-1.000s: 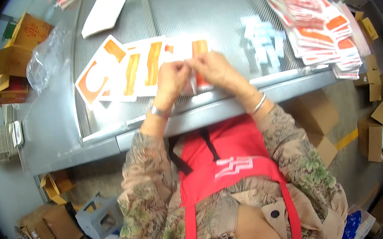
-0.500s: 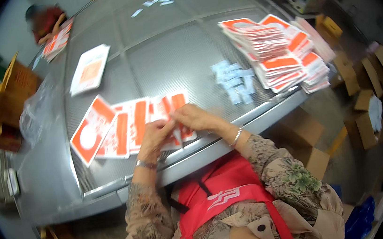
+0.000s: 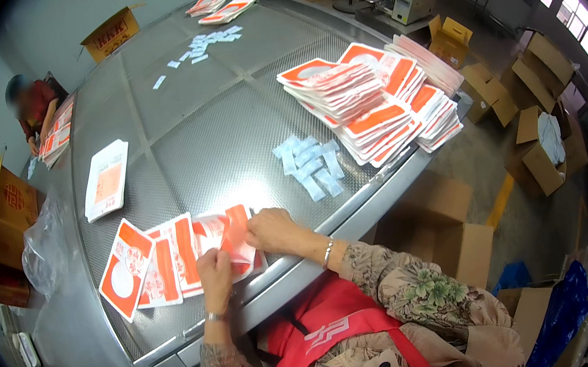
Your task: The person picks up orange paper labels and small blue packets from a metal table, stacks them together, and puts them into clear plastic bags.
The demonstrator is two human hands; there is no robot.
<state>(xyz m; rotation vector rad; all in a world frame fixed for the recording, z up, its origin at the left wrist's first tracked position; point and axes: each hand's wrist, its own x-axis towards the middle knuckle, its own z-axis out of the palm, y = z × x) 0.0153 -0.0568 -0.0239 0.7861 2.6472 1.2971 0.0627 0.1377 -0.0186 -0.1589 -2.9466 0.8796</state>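
Note:
My left hand (image 3: pixel 215 276) and my right hand (image 3: pixel 270 230) are both closed on the upper part of an orange-and-white flat bag (image 3: pixel 238 245) near the table's front edge. The bag is bent up between them, and the fingertips are partly hidden. Left of it, several similar bags (image 3: pixel 166 270) lie overlapped in a row. The leftmost bag (image 3: pixel 127 269) is tilted and has a white circle on it. Right of my right hand lies a loose heap of small pale-blue sachets (image 3: pixel 310 163).
Stacks of orange-and-white bags (image 3: pixel 372 102) stand at the right edge of the metal table (image 3: pixel 210 149). A white stack (image 3: pixel 108 179) lies at the left. More sachets (image 3: pixel 209 42) and bags lie farther back. Another person (image 3: pixel 35 111) works at the far left. Cardboard boxes (image 3: pixel 449 209) stand on the floor.
My hands have moved apart, and the bag between them is now lifted and bent. The whole view has shifted, so the table's contents sit farther left and the right side shows more.

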